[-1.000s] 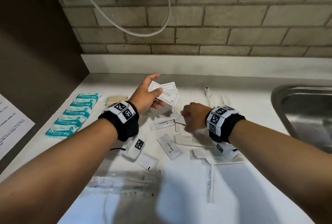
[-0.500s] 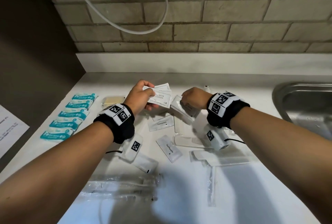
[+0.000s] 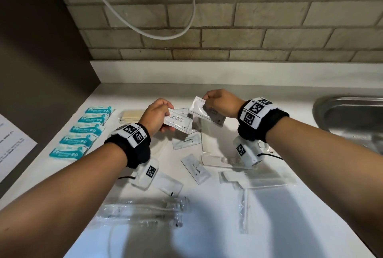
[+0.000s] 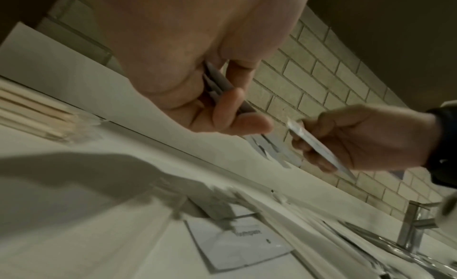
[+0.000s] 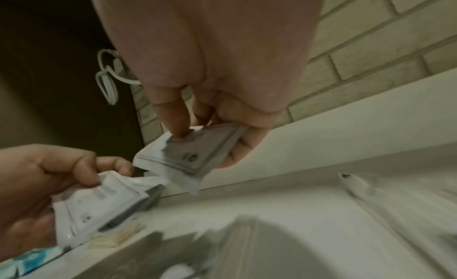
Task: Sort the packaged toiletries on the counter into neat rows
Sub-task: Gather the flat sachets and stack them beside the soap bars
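Note:
My left hand (image 3: 157,113) holds a small stack of white shampoo-with-conditioner sachets (image 3: 178,122) above the white counter (image 3: 207,226), thumb on top. My right hand (image 3: 217,102) pinches another white sachet (image 3: 200,108) by its upper corner, lifted just right of the stack. In the right wrist view that sachet (image 5: 195,146) hangs between thumb and fingers, with the left hand's stack (image 5: 99,201) below left. Two toothpaste sachets (image 3: 186,141) (image 3: 195,171) lie flat under the hands. Several teal packets (image 3: 83,131) form a row at the left.
A tan soap bar (image 3: 132,114) lies beside the teal row. Wrapped combs (image 3: 223,161) (image 3: 257,179) and wrapped toothbrushes (image 3: 145,209) lie nearer me. A steel sink (image 3: 352,119) is at the right, a paper sheet (image 3: 12,148) at the left edge, and a brick wall with a hanging cable behind.
My right hand picked a sachet off the counter and raised it toward the back, beside the left hand. The left hand closed its thumb over its stack and stayed near the same place.

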